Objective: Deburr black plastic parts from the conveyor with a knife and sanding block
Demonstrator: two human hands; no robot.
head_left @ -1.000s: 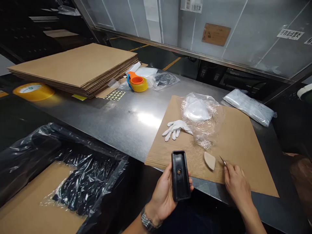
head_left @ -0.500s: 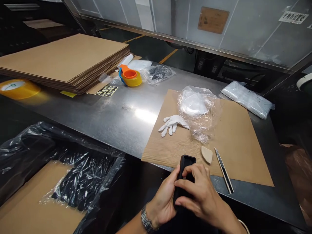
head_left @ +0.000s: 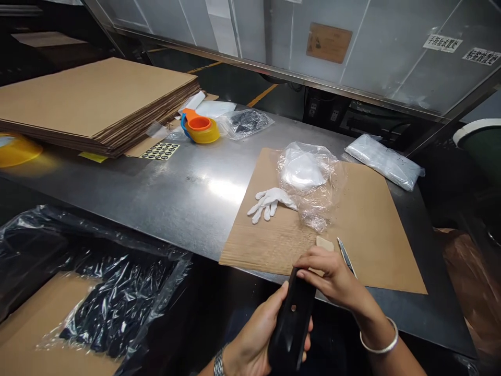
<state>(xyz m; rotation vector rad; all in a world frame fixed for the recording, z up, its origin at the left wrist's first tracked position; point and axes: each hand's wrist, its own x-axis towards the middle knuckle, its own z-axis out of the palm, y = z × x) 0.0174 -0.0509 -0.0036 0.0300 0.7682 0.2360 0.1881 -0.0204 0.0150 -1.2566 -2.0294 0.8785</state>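
Observation:
A long black plastic-looking part (head_left: 293, 325) with a small round hole lies in my left hand (head_left: 256, 331), the thumb along one side and fingertips wrapped round the other. My right hand (head_left: 329, 274) grips the part's far end between thumb and fingers. Just beyond that hand, a beige block (head_left: 324, 243) shows, partly covered by it. A craft knife (head_left: 346, 256) lies to the right, its lower end hidden by my right hand. Farther off on the cardboard sheet (head_left: 371, 224) lie a white glove (head_left: 270, 202) and a crumpled clear plastic bag (head_left: 309, 172).
Left of the cardboard, the metal table (head_left: 188, 198) carries a tape dispenser (head_left: 201, 129), a sticker sheet (head_left: 160, 151) and a cardboard stack (head_left: 102, 99). A wrapped plastic packet (head_left: 385, 161) lies at the right. Below left stands a box lined with black plastic (head_left: 172, 271), holding bagged black pieces (head_left: 105, 313).
The black part has been turned over, from its hollow side to a face with a hole. My right hand has shifted from its middle to its far end. The view has swung slightly right.

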